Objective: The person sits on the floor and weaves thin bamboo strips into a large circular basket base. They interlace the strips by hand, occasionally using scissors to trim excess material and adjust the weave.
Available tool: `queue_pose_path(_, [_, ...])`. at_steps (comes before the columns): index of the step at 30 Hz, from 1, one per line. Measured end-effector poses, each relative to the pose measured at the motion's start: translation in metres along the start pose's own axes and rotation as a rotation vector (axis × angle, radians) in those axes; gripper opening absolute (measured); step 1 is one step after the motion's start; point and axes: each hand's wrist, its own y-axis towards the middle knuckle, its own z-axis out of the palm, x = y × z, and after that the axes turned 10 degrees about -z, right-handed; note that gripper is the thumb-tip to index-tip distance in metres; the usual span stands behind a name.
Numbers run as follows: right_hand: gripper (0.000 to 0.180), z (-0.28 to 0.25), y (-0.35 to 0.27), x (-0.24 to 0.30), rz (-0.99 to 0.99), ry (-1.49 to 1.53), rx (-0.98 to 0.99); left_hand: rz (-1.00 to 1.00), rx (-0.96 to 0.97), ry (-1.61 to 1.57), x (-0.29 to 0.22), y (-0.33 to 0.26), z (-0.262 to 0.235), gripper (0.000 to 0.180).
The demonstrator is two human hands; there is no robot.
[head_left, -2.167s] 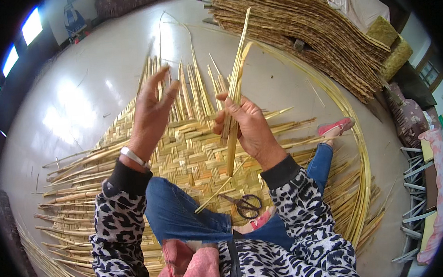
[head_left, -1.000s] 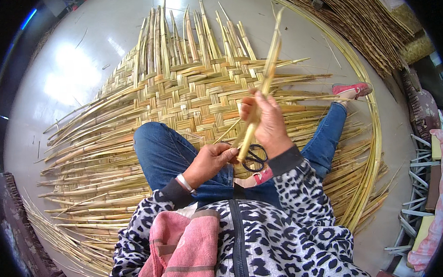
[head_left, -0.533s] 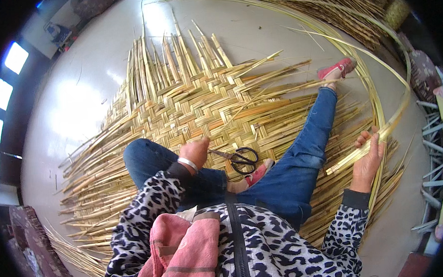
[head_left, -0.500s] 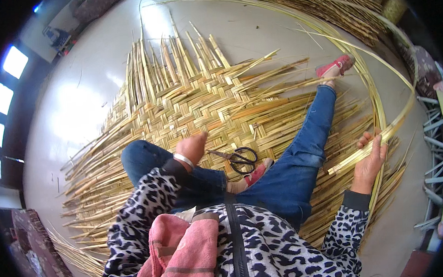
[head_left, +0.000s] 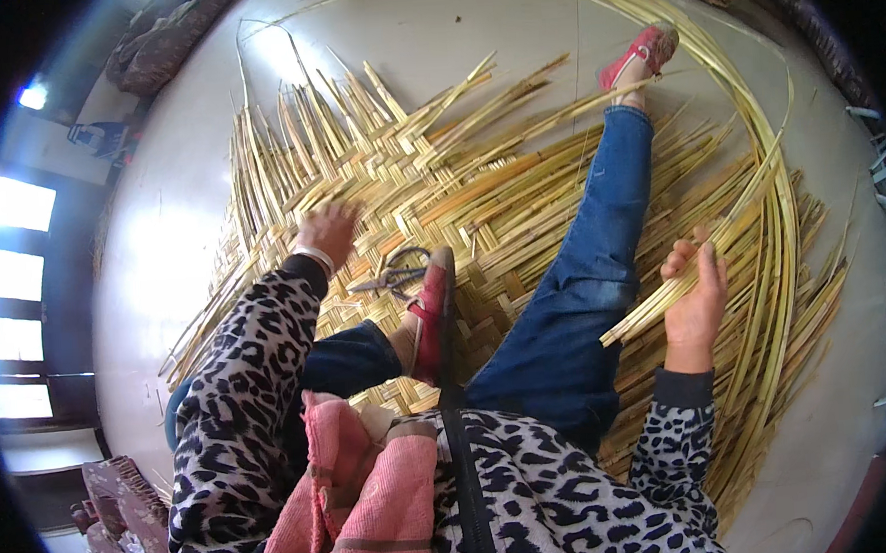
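Note:
A partly woven mat of flat, yellow-green cane strips lies on the floor beneath my legs, its unwoven ends fanning out on several sides. My left hand is over the mat's left part, fingers stretched out and slightly blurred, with nothing visible in them. Whether it touches the weave I cannot tell. Just nearer and to its right lies a pair of scissors with dark loop handles, beside my red shoe. On the right, my right hand is closed round a bundle of long split cane strips, their cut ends pointing toward my lap.
Long loose strips curve from the far side down the right of the mat. My outstretched leg crosses the mat's right part. Pale floor surrounds the work, with metal-legged furniture at the right edge and windows at the left.
My left hand has gone from closed to stretched out and moved left and farther away. My bent leg has shifted, bringing its shoe forward beside the scissors. The right hand still grips the strips.

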Motion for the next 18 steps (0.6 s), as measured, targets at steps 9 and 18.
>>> queue_pose_path(9, [0.029, 0.031, 0.066, 0.002, 0.091, 0.311, 0.152, 0.472, 0.127, -0.133, -0.072, 0.001, 0.05, 0.046])
queue_pose_path(18, [0.022, 0.176, 0.072, -0.068, 0.411, 0.337, 0.35, 0.508, 0.274, -0.152, -0.052, 0.048, 0.035, 0.02])
